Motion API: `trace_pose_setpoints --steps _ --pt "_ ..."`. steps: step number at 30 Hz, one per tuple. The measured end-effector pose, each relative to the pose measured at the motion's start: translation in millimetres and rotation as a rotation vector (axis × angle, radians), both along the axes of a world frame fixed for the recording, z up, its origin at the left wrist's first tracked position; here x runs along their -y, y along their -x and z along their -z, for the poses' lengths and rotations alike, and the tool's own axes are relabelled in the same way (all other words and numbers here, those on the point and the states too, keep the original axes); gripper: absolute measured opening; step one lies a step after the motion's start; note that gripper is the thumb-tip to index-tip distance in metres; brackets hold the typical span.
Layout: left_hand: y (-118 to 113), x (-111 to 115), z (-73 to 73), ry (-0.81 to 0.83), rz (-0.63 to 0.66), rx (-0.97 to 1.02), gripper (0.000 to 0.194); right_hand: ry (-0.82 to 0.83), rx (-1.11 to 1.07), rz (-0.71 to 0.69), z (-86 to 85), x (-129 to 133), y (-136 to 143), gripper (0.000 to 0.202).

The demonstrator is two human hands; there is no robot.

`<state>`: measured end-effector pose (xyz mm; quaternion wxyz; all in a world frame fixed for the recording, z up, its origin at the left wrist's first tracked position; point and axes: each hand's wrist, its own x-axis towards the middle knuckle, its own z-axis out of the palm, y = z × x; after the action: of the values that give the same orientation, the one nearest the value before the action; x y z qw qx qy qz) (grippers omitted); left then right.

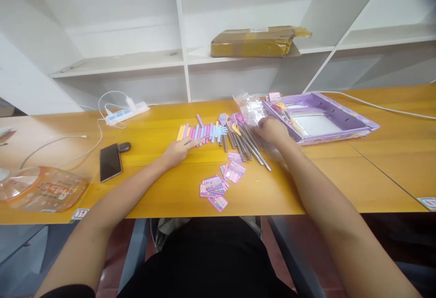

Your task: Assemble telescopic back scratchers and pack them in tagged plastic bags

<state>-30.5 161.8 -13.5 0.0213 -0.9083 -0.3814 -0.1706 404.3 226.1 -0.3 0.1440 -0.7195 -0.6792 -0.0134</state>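
Observation:
My left hand [177, 151] is closed on a back scratcher with a pale blue hand-shaped head [220, 131], which points right over a row of coloured tube handles [190, 132]. To the right, my right hand [271, 130] is at a pile of clear plastic bags [250, 107], its fingers curled onto the plastic; the fingertips are partly hidden. Between my hands lies a heap of back scratchers [243, 141] with metal rods and purple, pink and yellow heads. Small pink and purple cards [214, 185] are scattered in front of them.
An open purple display box [357, 123] with a few scratchers in it stands at the right. At the left are a phone [111, 161], a power strip [127, 113], cables and an orange-tinted plastic jug [51, 189]. A taped carton [254, 42] sits on the shelf behind.

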Motion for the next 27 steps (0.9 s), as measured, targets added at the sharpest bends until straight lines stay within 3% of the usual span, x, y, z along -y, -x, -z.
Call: trace_pose_setpoints --steps 3,11,17,24,27 --pt "-2 1 -0.1 0.004 0.017 -0.003 0.078 -0.024 -0.031 0.002 -1.9 -1 -5 0.033" --pt "-4 1 0.1 0.034 0.011 0.032 0.078 -0.191 -0.233 0.068 -9.5 -3 -17 0.035" --pt "-4 0 -1.1 0.042 0.022 0.042 0.071 -0.251 -0.189 0.084 -5.8 -5 -24 0.022" --pt "-5 0 -2.5 0.070 0.003 0.013 0.069 -0.081 -0.225 0.110 2.9 -11 -24 0.058" --pt "-6 0 -3.3 0.077 -0.001 0.005 0.067 -0.109 -0.295 0.080 6.8 -15 -27 0.049"
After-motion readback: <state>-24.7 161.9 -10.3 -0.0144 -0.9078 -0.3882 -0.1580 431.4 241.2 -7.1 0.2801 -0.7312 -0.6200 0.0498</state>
